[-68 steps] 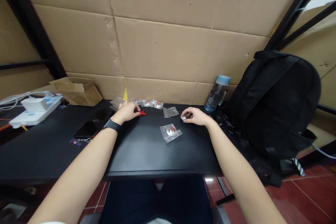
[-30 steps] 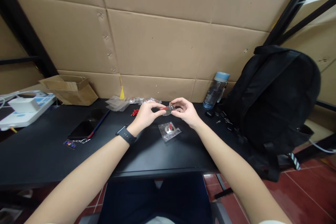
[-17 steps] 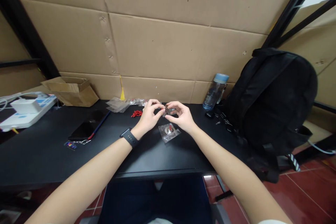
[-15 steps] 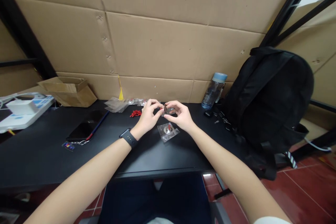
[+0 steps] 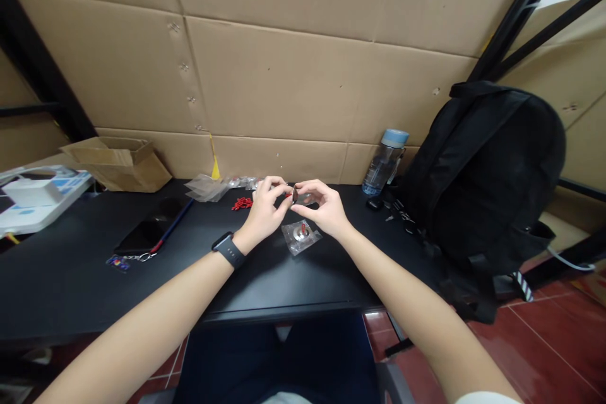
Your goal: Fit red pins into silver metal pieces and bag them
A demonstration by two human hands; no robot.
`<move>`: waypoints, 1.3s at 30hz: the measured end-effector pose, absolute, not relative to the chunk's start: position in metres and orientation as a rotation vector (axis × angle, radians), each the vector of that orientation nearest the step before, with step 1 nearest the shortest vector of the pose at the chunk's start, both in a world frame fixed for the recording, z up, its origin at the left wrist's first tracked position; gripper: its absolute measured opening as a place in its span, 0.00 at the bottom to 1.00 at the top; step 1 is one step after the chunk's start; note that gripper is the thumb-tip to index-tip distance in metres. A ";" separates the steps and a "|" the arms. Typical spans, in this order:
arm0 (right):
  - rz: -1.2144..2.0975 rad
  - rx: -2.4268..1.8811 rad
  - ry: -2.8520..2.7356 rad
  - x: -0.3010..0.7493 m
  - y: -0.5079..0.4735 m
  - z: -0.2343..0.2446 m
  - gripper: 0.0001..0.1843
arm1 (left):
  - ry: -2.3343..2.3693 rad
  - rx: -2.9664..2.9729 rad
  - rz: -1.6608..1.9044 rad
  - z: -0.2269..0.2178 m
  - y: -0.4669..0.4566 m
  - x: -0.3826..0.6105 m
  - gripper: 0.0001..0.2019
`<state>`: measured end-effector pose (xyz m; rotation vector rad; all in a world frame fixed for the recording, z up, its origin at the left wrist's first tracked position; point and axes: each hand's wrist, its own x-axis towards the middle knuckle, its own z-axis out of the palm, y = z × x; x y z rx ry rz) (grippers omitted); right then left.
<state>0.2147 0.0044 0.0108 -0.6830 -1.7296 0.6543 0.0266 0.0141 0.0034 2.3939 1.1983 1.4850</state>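
My left hand (image 5: 264, 208) and my right hand (image 5: 322, 207) meet above the black desk (image 5: 71, 271), fingers pinched together. Between them my right hand holds a small round metal part (image 5: 299, 197). My left fingertips pinch a tiny red piece at that part's left side. Just below my hands lies a clear plastic bag (image 5: 300, 237) with a metal disc and a red piece inside. A small heap of red pieces (image 5: 242, 204) lies left of my left hand. A dark watch sits on my left wrist.
More clear bags (image 5: 208, 187) lie along the cardboard wall. A phone (image 5: 140, 237) with a key ring lies at left, a cardboard box (image 5: 118, 163) behind it. A water bottle (image 5: 384, 162) and a black backpack (image 5: 492, 183) stand at right.
My hands left the desk, where the left was at the red pieces and the right on a metal part, and came together in the air; since half a second ago they barely moved.
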 end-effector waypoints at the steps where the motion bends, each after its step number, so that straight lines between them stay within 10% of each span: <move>1: 0.663 -0.681 -1.724 0.215 0.005 0.011 0.18 | 1.198 2.409 1.491 0.004 0.013 0.027 0.07; 17: 0.883 -0.735 -1.782 0.220 0.013 0.009 0.15 | 1.323 2.578 1.547 0.007 0.012 0.023 0.02; 39: 0.158 -0.794 -2.202 0.229 0.017 0.007 0.04 | 1.193 2.576 0.964 -0.001 0.023 0.017 0.12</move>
